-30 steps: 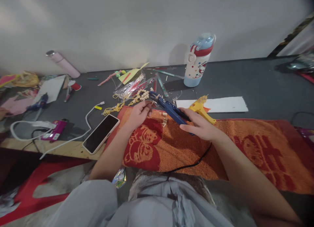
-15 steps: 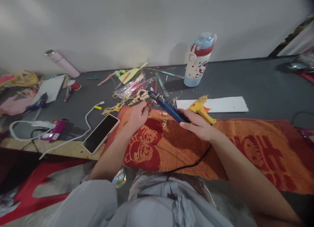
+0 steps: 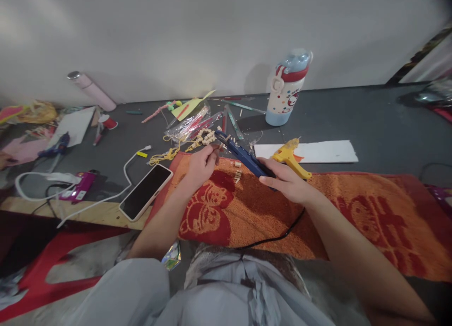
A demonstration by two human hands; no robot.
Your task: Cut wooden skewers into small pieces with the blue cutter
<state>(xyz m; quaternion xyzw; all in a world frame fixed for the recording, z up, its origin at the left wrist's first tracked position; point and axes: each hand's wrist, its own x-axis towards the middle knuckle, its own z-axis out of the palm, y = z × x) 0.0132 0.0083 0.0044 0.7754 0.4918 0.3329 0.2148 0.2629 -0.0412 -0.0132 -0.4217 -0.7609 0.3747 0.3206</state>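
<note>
My right hand [image 3: 284, 180] is wrapped round the near end of a long dark-blue tool [image 3: 245, 156], which slants up and to the left over the towel. A black cord [image 3: 278, 238] runs across the towel below that hand; where it joins the tool is hidden. My left hand [image 3: 203, 165] is closed in a pinch beside the tool's far end. A small pale piece [image 3: 221, 147] shows at its fingertips, too small to name. Several short pale pieces [image 3: 238, 175] lie on the orange-and-red towel [image 3: 268, 213] under the tool.
Behind my hands lie pale beads with yellow cord [image 3: 169, 154], plastic packets [image 3: 192, 126] and pens [image 3: 233, 123]. A yellow glue gun [image 3: 289, 154] rests on a white strip [image 3: 326, 152]. Around stand a bottle [image 3: 286, 93], a phone [image 3: 145, 193] and a purple power strip [image 3: 79, 187].
Both hands and the blue tool keep nearly the same pose. The whole view has shifted very slightly; nothing is visibly taken up or let go.
</note>
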